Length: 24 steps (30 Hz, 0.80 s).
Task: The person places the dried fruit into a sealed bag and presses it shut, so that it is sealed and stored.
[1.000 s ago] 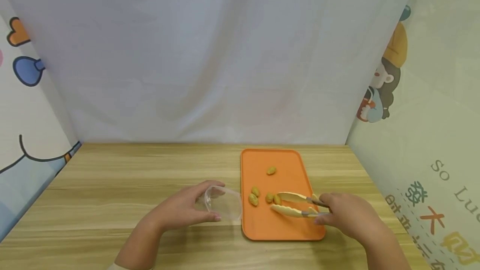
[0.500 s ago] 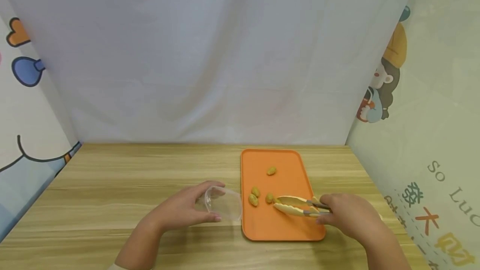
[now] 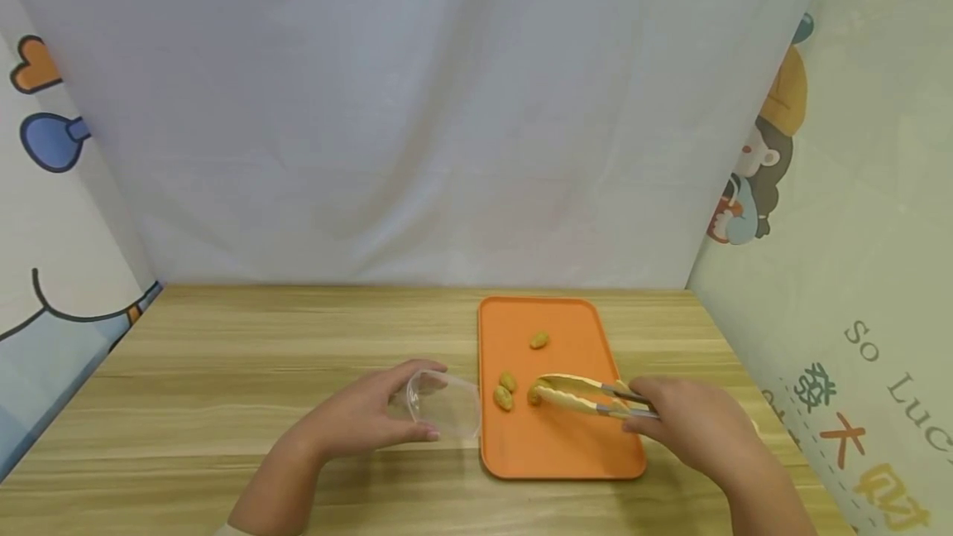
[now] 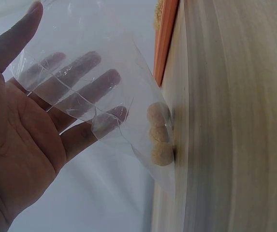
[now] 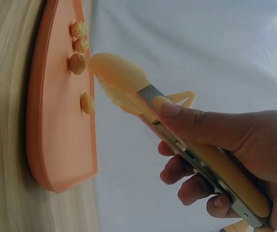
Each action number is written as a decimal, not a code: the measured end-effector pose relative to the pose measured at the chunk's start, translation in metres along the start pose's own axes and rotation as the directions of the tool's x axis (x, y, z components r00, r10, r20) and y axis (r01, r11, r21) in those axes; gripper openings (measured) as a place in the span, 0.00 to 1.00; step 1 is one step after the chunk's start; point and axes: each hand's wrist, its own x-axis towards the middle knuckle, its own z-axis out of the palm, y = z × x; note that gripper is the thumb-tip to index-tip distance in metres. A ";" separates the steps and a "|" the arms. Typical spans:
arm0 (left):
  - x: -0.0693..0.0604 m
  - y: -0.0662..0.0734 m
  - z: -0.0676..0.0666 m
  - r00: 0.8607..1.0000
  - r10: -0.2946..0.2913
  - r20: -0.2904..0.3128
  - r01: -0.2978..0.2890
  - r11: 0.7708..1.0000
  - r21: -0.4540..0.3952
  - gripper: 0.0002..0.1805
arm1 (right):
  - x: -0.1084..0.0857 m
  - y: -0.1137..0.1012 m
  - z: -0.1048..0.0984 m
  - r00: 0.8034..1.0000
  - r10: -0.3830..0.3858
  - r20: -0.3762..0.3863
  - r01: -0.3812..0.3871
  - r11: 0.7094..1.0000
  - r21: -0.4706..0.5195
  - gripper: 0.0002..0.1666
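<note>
My left hand [image 3: 365, 416] holds a clear plastic bag [image 3: 450, 404] between thumb and fingers, its fingers visible through the plastic in the left wrist view. Three round tan balls [image 4: 158, 133], perhaps walnuts, lie at the bag's lower edge. My right hand [image 3: 692, 424] grips metal tongs with cream-yellow heads [image 5: 121, 75]. The tong heads are apart around a golden-brown walnut-like ball [image 3: 534, 392] on the orange tray [image 3: 566, 449]; contact cannot be told. Two more balls [image 3: 504, 397] sit together at the tray's left side, and another ball [image 3: 539, 340] farther back.
The tray has a low raised rim and lies on a wood-grain table [image 3: 298, 337], just right of the bag. A pale cloth [image 3: 417, 122] hangs behind the table. Printed cloths [image 3: 864, 271] flank it left and right.
The tongs have narrowed, then spread again and shifted slightly left and forward. A ball seen beside the one at their tips is no longer distinct. My left hand and the bag have stayed put.
</note>
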 end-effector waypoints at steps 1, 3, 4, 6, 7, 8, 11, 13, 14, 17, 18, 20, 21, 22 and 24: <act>0.001 0.000 0.000 1.000 -0.001 0.001 0.001 1.000 0.000 0.37 | 0.000 0.000 0.000 1.000 -0.011 -0.015 0.011 1.000 -0.001 0.18; 0.002 -0.001 0.000 1.000 0.002 0.003 -0.002 1.000 -0.003 0.37 | 0.001 0.000 0.000 0.999 -0.028 -0.041 0.027 1.000 -0.007 0.18; 0.003 -0.001 0.001 1.000 0.004 0.002 -0.004 1.000 -0.002 0.37 | 0.001 0.000 0.000 0.998 -0.038 -0.058 0.038 0.999 -0.014 0.18; 0.005 -0.002 0.001 1.000 0.010 -0.002 -0.010 1.000 -0.001 0.37 | 0.002 0.000 0.000 0.993 -0.059 -0.097 0.057 0.998 -0.024 0.18; 0.006 -0.003 0.001 1.000 0.016 -0.003 -0.016 1.000 0.001 0.37 | 0.002 0.000 0.001 0.990 -0.071 -0.120 0.067 0.997 -0.034 0.18; 0.006 -0.003 0.001 1.000 0.021 -0.004 -0.021 1.000 0.003 0.37 | 0.003 0.000 0.001 0.986 -0.082 -0.144 0.076 0.996 -0.045 0.18; 0.006 -0.002 0.005 1.000 0.029 -0.009 -0.029 1.000 0.008 0.37 | 0.001 0.000 0.002 0.968 -0.126 -0.217 0.113 0.991 -0.070 0.18; 0.005 0.000 0.007 0.999 0.030 -0.012 -0.030 0.999 0.011 0.36 | -0.001 0.001 0.002 0.957 -0.147 -0.250 0.131 0.988 -0.076 0.19; 0.005 0.001 0.009 1.000 0.028 -0.013 -0.028 1.000 0.011 0.36 | -0.002 0.001 0.002 0.951 -0.158 -0.266 0.143 0.987 -0.077 0.20; 0.002 0.005 0.013 1.000 0.024 -0.018 -0.024 1.000 0.008 0.37 | -0.004 0.003 0.003 0.933 -0.194 -0.303 0.177 0.981 -0.085 0.21; 0.002 0.006 0.015 1.000 0.023 -0.018 -0.023 1.000 0.006 0.37 | -0.005 0.003 0.004 0.924 -0.211 -0.319 0.191 0.977 -0.091 0.22; 0.000 0.008 0.018 1.000 0.021 -0.019 -0.021 1.000 0.001 0.37 | -0.006 0.005 0.005 0.902 -0.249 -0.354 0.225 0.968 -0.109 0.22; 0.000 0.009 0.019 1.000 0.019 -0.020 -0.019 1.000 -0.001 0.37 | -0.006 0.006 0.006 0.887 -0.269 -0.374 0.242 0.963 -0.120 0.23; -0.001 0.010 0.021 1.000 0.016 -0.020 -0.016 1.000 -0.003 0.36 | -0.006 0.007 0.006 0.871 -0.292 -0.396 0.261 0.956 -0.130 0.24; -0.002 0.012 0.024 1.000 0.007 -0.021 -0.007 1.000 -0.004 0.36 | -0.008 0.009 0.007 0.837 -0.332 -0.435 0.296 0.943 -0.150 0.24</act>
